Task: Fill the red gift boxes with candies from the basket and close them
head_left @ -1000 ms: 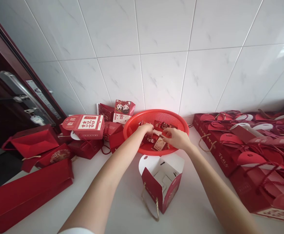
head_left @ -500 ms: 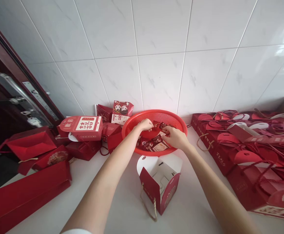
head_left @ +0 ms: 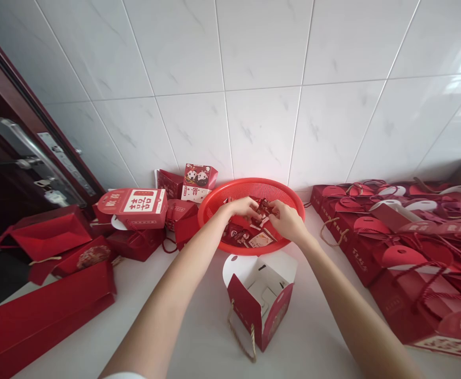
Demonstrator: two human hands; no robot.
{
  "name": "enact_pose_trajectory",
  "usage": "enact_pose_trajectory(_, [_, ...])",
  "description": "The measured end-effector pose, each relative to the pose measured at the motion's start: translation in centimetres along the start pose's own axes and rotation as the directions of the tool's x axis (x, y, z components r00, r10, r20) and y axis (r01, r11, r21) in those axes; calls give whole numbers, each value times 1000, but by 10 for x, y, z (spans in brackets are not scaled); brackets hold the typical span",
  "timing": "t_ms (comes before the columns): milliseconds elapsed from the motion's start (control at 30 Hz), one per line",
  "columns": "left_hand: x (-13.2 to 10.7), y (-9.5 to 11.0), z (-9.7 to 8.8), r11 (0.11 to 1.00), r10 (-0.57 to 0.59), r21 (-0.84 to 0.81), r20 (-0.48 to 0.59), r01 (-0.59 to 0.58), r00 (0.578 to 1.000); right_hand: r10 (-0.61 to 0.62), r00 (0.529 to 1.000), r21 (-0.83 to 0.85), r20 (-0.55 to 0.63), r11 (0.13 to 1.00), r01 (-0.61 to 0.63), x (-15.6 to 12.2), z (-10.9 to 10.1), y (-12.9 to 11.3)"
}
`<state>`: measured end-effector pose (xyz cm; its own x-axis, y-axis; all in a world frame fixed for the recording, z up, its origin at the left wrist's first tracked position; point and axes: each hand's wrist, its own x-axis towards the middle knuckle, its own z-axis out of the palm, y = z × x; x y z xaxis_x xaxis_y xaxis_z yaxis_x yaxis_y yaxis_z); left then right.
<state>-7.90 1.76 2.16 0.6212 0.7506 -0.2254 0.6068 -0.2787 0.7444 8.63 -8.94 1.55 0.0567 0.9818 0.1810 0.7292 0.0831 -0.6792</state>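
Both my hands reach into a round red mesh basket [head_left: 214,202] against the tiled wall. Several small red sweet packets [head_left: 249,238] lie in it. My left hand [head_left: 243,208] and my right hand [head_left: 286,220] meet over the middle, fingers pinched together on small red packets [head_left: 262,211] between them. In front of the basket, on the white counter, stands a red gift box [head_left: 260,304] with its white lid flaps open and a rope handle hanging down.
Rows of closed red gift boxes [head_left: 404,247] fill the right side. Red paper bags [head_left: 48,308] and printed boxes [head_left: 135,202] lie at the left. A dark door with a metal handle [head_left: 20,145] stands at far left.
My hands have drawn closer together above the basket's middle, both now pinching packets between them; a second ago they were spread lower among the packets.
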Motion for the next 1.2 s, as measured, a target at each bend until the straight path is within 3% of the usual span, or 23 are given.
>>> enact_pose_trajectory(133, [-1,8,-2,938,231,-221,-183,-269,956,116,977,373,-181,927,-41,7,-4,7])
enact_pose_trajectory(233, [-2,16,0,816,373,-362,-266,-450,889,179,975,605,-135,794,-62,12,-7,11])
enact_pose_trajectory(300, [-3,20,1,780,426,-388,-248,-492,870,160,984,702,-82,710,-57,12,-9,11])
enact_pose_trajectory(467, [-5,26,5,783,461,-392,-157,-483,874,135,989,822,-66,569,-23,8,-12,8])
enact_pose_trajectory(600, [-4,28,6,769,381,-469,-211,-435,900,147,984,836,-97,549,1,9,-10,11])
enact_pose_trajectory(700, [2,26,4,838,194,-426,-351,-341,916,139,982,816,-126,578,23,11,-8,14])
enact_pose_trajectory(800, [11,14,-2,919,23,-332,-493,-212,870,146,979,797,-146,603,29,12,-7,13])
enact_pose_trajectory(933, [22,-10,-10,968,-71,-237,-576,-83,815,162,976,789,-144,614,14,9,-7,8])
enact_pose_trajectory(1000, [25,-20,-10,985,-76,-168,-571,-25,818,167,974,784,-150,621,14,7,-8,6])
enact_pose_trajectory(1200, [38,-30,5,990,-121,30,-336,139,934,159,974,745,-162,667,15,7,-8,9])
